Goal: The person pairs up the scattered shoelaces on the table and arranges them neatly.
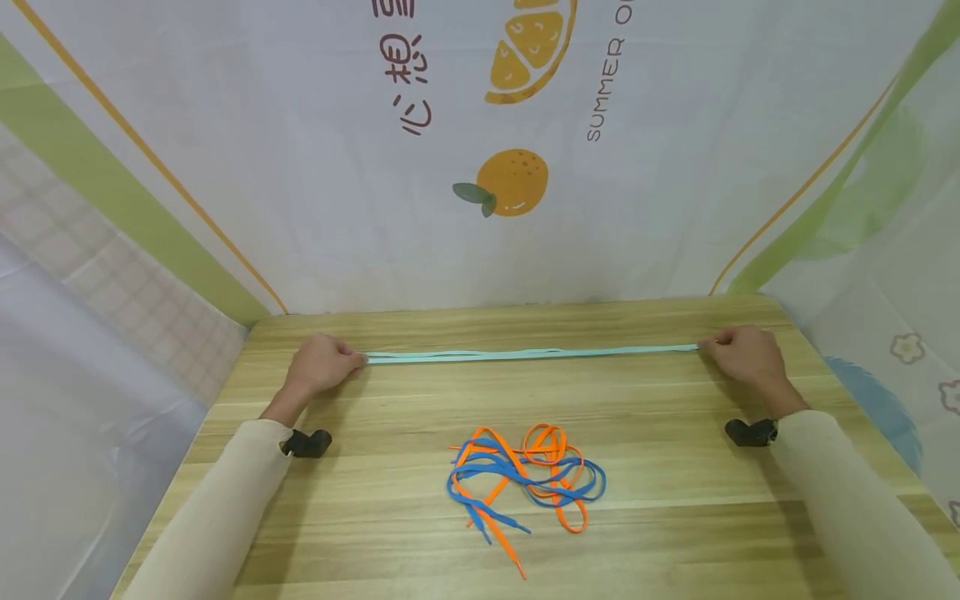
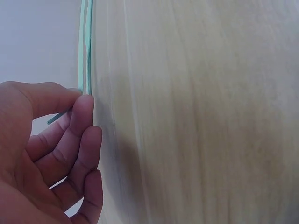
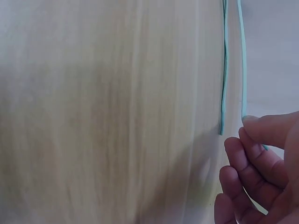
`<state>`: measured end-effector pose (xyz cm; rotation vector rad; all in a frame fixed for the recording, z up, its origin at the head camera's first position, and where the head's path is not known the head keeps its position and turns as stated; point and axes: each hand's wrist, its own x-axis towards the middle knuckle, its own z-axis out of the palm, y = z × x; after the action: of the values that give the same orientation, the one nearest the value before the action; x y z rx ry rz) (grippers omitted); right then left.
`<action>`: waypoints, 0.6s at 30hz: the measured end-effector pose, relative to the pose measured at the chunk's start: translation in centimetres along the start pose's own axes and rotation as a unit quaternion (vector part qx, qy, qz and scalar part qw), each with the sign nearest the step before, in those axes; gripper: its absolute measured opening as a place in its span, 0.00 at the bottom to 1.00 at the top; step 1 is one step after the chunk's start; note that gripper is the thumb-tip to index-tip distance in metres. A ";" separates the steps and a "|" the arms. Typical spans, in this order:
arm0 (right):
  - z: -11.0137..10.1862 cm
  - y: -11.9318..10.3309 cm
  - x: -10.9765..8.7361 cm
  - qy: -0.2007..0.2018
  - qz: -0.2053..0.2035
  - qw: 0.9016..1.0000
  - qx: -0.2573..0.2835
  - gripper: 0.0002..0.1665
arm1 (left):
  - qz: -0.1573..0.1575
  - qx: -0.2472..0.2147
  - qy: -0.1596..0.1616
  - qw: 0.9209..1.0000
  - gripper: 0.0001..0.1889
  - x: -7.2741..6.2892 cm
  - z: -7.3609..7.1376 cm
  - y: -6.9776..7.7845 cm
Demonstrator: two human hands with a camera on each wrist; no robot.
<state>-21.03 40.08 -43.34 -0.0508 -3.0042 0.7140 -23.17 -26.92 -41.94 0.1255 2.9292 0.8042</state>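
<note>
"Pinching anything with the left hand (image 1: 318,364)?"
"Gripping one end of the mint-green lace (image 1: 630,351)."
"And with the right hand (image 1: 746,354)?"
"Pinching near its other end, holding it straight across the table (image 1: 375,500), beyond tangled orange and blue laces (image 1: 504,446)."

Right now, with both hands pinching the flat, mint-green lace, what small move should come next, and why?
Perhaps the right hand should gather the loose end of the mint-green lace: in the right wrist view, it pinches one strand while another ends free nearby. The left hand seems to pinch both strands, so the hold looks uneven.
</note>
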 end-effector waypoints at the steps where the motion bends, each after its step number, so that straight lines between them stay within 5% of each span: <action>1: 0.1 0.0 0.0 0.001 0.000 1.000 0.002 0.29 | -0.002 0.002 0.001 1.000 0.18 0.0 0.0 0.0; 18: 0.5 -0.9 0.0 0.001 0.012 1.000 0.013 0.29 | -0.002 -0.005 0.005 1.000 0.19 0.2 0.4 0.2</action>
<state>-21.05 39.00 -43.40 -0.0873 -2.9961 0.7552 -23.26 -26.54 -42.20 0.1150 2.9339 0.8199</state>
